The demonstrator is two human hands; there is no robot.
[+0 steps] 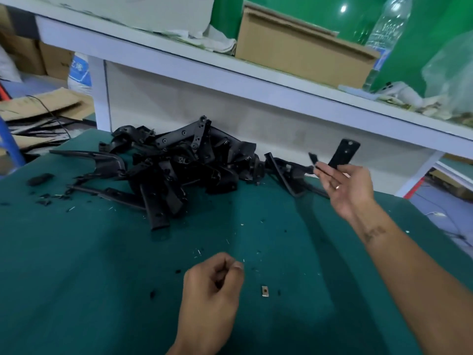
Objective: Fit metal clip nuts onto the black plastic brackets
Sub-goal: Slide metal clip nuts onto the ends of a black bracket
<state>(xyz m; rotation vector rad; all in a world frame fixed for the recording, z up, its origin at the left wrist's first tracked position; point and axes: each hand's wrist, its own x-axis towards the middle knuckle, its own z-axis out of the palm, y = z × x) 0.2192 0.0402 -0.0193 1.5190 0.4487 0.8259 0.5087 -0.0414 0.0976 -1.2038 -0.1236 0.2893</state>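
Head view: right hand [345, 185] raised palm-up over the far right of the green mat [76, 265], fingers loosely extended; a black bracket [343, 153] sits at the fingertips, grip unclear. Left hand [213, 280] curled low over the mat, thumb to forefinger; contents cannot be told. One metal clip nut [265, 290] lies just right of it. Bracket pile [179, 162] beyond.

a cardboard box [302, 49] and water bottle [386, 29] on the white shelf [179, 65].
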